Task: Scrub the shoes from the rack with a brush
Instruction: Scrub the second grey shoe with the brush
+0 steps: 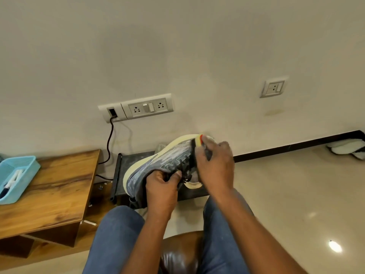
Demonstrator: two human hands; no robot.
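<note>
Scrubbing: a brush [198, 144] is pressed to the upper of a grey sneaker [158, 167], near the laces.
Left hand [162, 189]: fingers curled tight on the collar edge of the sneaker, thumb on the outside, carrying the shoe in the air above the knees.
Right hand [216, 165]: closed round the brush from above; only a yellow body with a red stripe and dark bristles show past the knuckles.
Sneaker: turned on its side, cream sole facing up and left, toe pointing toward the wall, heel toward the person; pale streaks across the grey fabric.
Shoe rack [118, 175]: low, dark, against the wall just behind the sneaker; what sits on it is mostly hidden.
Seat: brown leather stool [177, 252] between the jeans-clad legs [116, 234].
Left side: wooden bench [53, 192] carrying a light blue basket [29, 169] with markers in it.
Wall: switch-and-socket panel [136, 107] with a dark cable [109, 143] hanging from it; a second socket [273, 88] further right.
Far right: white cloth-like items [347, 148] on the floor by the skirting, too blurred to identify.
</note>
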